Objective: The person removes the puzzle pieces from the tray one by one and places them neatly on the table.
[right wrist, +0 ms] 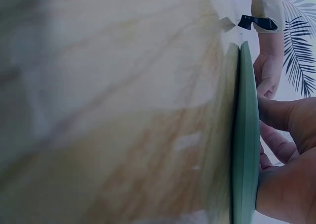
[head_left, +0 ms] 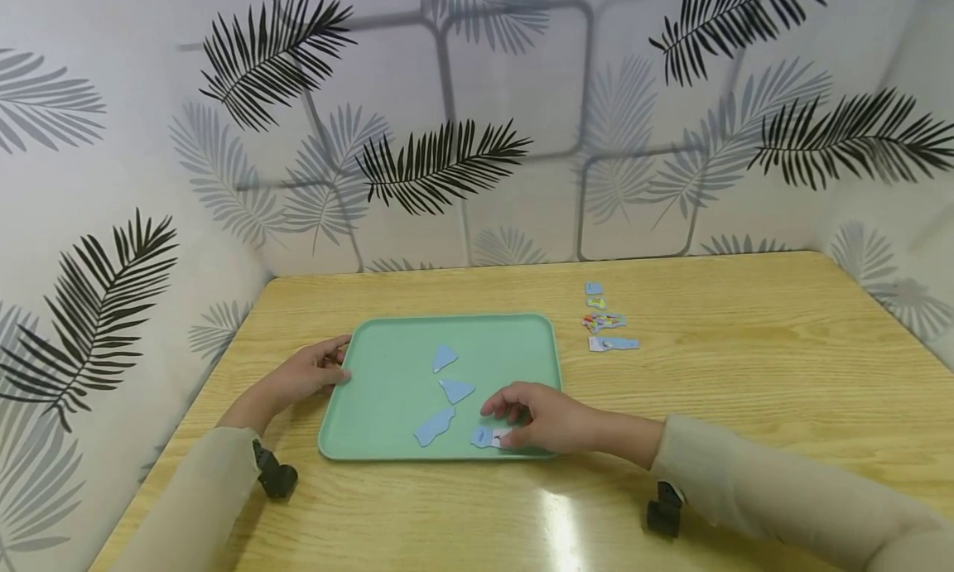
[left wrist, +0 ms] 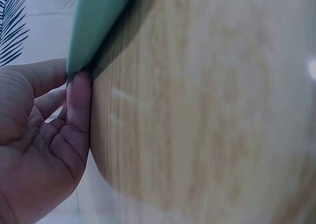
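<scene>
A green tray (head_left: 387, 390) lies on the wooden table. My left hand (head_left: 305, 376) grips its left rim; in the left wrist view that hand (left wrist: 49, 120) has the rim (left wrist: 94, 31) between thumb and fingers. Over the tray's lower right is my right hand (head_left: 547, 419), thumb at a blue and white piece (head_left: 483, 436), other fingers relaxed and apart from it. The right wrist view shows this hand (right wrist: 291, 150) beyond the tray's side (right wrist: 245, 135), its fingertips partly hidden. Flat blue pieces (head_left: 444, 358), (head_left: 456, 391) and a wavy one (head_left: 436, 426) lie left of it.
Right of the tray's upper corner, small pieces lie in a column: a blue one (head_left: 593, 288), a blue and yellow one (head_left: 596, 304), a colourful cluster (head_left: 605, 320) and a blue and white strip (head_left: 619, 343). A leaf-patterned wall covering (head_left: 522, 191) stands behind the table (head_left: 715, 332).
</scene>
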Demonstrator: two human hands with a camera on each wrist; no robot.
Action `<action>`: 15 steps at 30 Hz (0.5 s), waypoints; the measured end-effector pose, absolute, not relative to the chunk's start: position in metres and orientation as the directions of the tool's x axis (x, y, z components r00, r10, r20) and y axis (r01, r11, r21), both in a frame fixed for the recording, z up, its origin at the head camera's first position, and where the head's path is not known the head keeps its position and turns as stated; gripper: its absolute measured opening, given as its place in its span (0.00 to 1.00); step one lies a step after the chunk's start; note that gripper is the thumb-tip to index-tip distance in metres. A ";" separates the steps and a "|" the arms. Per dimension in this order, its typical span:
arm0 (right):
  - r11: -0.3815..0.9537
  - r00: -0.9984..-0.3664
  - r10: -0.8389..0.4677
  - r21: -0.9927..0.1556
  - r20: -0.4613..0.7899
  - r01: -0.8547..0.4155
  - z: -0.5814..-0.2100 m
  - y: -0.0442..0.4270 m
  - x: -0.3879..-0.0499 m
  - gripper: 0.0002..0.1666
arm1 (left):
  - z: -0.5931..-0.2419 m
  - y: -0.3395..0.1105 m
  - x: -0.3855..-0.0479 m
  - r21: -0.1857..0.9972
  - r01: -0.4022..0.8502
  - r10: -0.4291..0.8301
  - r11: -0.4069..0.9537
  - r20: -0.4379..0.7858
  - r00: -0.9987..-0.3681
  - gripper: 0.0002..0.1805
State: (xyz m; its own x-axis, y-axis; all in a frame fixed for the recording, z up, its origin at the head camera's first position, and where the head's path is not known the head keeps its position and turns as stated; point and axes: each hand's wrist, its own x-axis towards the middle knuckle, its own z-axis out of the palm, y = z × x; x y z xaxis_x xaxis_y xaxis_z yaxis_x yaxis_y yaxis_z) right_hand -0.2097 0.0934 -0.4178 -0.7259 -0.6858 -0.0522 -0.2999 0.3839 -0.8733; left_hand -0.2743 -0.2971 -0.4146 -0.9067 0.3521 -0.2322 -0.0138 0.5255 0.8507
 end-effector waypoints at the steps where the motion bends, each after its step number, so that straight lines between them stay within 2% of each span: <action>1: 0.383 -0.721 -0.691 -0.871 -0.047 -0.309 -0.418 0.094 -0.210 0.21 | -0.414 -0.297 -0.274 0.853 -0.014 0.354 0.522 -0.231 -0.906 0.37; 15: 0.442 -0.704 -0.710 -0.783 -0.007 -0.438 -0.424 0.090 -0.210 0.19 | -0.414 -0.297 -0.273 0.858 -0.020 0.354 0.513 -0.233 -0.906 0.37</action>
